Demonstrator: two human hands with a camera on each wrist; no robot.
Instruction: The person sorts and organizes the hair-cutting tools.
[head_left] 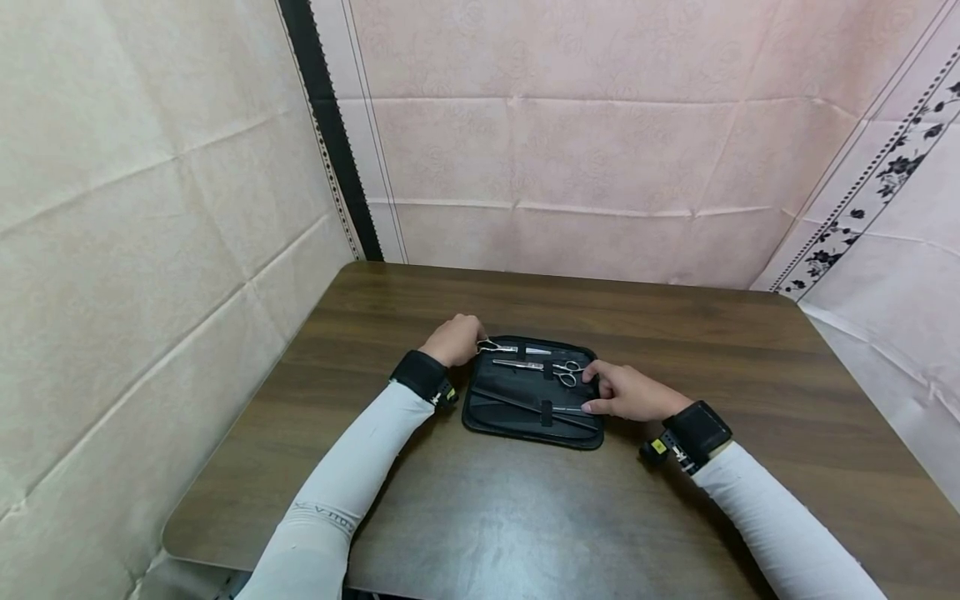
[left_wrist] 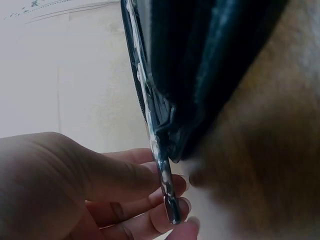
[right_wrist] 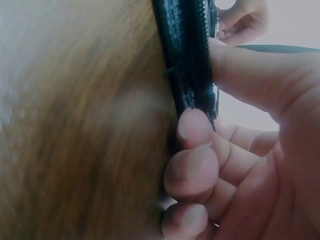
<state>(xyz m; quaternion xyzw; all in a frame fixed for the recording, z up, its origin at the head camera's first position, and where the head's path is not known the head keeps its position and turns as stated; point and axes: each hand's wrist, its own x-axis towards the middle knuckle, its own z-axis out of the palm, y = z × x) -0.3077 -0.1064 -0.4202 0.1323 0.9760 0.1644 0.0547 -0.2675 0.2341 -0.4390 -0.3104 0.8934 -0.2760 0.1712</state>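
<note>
A black zip case (head_left: 495, 425) lies spread flat on the wooden table. Across its top is a pair of scissors (head_left: 534, 351), blades to the right, whose handle end my left hand (head_left: 456, 340) pinches at the case's left edge. In the left wrist view, the thumb and fingers of that hand (left_wrist: 115, 180) close around the metal handle. My right hand (head_left: 633, 393) grips the case's right edge, thumb over the top. Its fingers (right_wrist: 192, 170) curl at the zip side in the right wrist view. A second pair of scissors (head_left: 517, 364) sits under a strap, finger rings to the right.
Lower in the case, a strap (head_left: 547, 412) crosses a long dark piece and a thin metallic tool. The brown wooden table (head_left: 480, 517) extends around the case. Pale patterned cloth (head_left: 562, 150) hangs behind the table and along its sides.
</note>
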